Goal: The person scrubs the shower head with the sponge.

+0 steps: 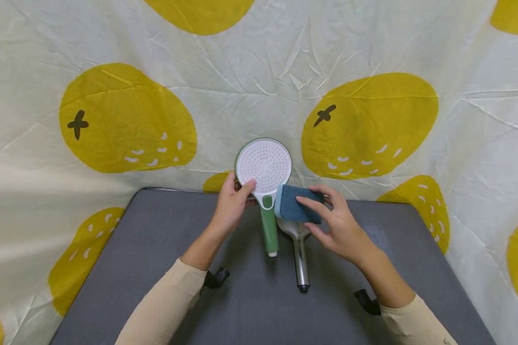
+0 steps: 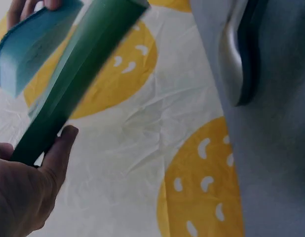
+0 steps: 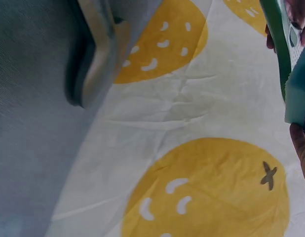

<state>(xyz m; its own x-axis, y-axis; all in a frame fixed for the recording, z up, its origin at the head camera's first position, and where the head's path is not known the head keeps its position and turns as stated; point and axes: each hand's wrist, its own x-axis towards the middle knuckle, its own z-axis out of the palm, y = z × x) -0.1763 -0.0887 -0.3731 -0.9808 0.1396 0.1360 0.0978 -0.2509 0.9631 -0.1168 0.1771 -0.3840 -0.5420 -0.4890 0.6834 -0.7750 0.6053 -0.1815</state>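
My left hand (image 1: 232, 203) grips a green shower head (image 1: 263, 165) by the side of its round head, thumb on the white nozzle face. Its green handle (image 2: 88, 64) points down toward me in the head view. A blue two-tone sponge (image 1: 300, 205) is pinched between the thumb and fingers of my right hand (image 1: 343, 229). The sponge's pale edge overlaps the lower right rim of the nozzle face; whether they touch I cannot tell. Below the sponge a silver shower head (image 1: 301, 258) lies on the table, its top partly hidden.
The dark grey table (image 1: 155, 287) ends at a pale cloth (image 1: 250, 72) with yellow fruit prints, which hangs behind and at both sides. Black straps (image 1: 217, 278) show at both wrists.
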